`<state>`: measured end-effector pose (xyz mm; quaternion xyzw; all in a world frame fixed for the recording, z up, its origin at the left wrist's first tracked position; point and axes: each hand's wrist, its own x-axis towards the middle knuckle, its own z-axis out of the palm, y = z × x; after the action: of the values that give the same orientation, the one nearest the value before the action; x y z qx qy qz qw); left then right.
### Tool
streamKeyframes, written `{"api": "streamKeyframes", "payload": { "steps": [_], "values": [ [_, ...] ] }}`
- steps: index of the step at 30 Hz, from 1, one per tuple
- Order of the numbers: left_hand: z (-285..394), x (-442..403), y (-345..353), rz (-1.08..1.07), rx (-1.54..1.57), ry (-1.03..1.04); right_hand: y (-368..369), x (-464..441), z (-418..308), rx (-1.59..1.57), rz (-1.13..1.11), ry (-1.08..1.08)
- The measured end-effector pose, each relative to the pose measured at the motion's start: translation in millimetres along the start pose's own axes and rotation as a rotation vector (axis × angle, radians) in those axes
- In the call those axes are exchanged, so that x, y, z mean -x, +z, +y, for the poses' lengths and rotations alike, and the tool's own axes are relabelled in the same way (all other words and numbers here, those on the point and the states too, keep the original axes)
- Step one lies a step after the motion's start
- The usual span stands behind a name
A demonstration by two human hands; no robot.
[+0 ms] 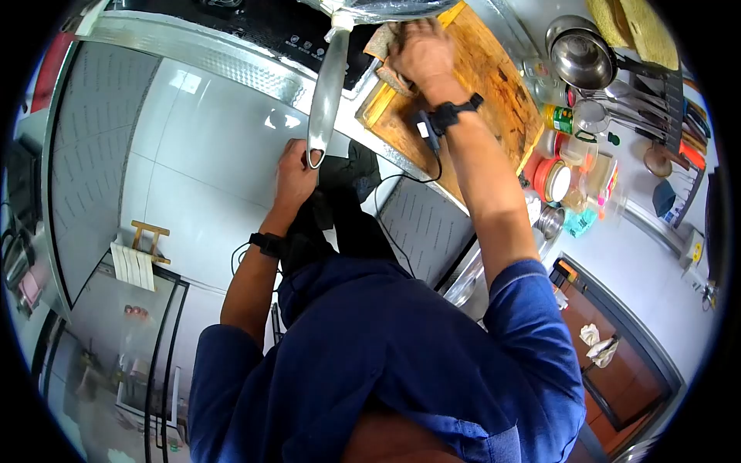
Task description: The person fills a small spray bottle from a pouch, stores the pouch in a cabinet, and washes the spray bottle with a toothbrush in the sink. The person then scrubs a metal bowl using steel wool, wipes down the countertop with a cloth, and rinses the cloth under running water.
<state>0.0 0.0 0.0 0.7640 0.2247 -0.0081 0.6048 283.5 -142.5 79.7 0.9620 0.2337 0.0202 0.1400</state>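
Observation:
My right hand (pixel 423 54) is bent over a folded grey-brown cloth (pixel 395 81) at the far left side of a wooden cutting board (pixel 486 73). Its fingers press onto the cloth and are partly blurred. The long grey handle (pixel 329 89) of a pan points down toward me; clear plastic film (pixel 401 9) shows at its far end. Curled and low, my left hand (pixel 296 174) lies just beside the handle's tip, which overlaps it. Some of its fingers are hidden, and whether it touches the handle is unclear.
A black glass hob (pixel 255 29) lies beyond the metal counter edge. Jars (pixel 553 181), bottles and a steel ladle or pot (pixel 580 58) crowd the right of the board. Utensils hang on a rack at the right. A black cable (pixel 397 176) runs from my right wrist.

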Motion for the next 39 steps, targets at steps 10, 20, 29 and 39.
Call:
{"api": "streamKeyframes", "payload": {
  "steps": [10,20,29,39],
  "values": [
    [-0.9,-2.3,0.3,-0.028,-0.022,-0.012,9.0,17.7,-25.8,-0.12,0.143,-0.22],
    [-5.1,-30.4,14.1,-0.226,0.092,-0.209,-13.2,95.0,-80.5,-0.33,0.016,-0.196],
    [-10.8,-31.8,-8.9,-0.379,0.244,-0.425,-48.1,144.3,-79.6,-0.827,-0.234,-0.132],
    [22.7,-2.8,-27.1,-0.613,0.409,-0.47,-60.5,171.4,4.5,-1.564,-0.138,0.487]
  ]
}}
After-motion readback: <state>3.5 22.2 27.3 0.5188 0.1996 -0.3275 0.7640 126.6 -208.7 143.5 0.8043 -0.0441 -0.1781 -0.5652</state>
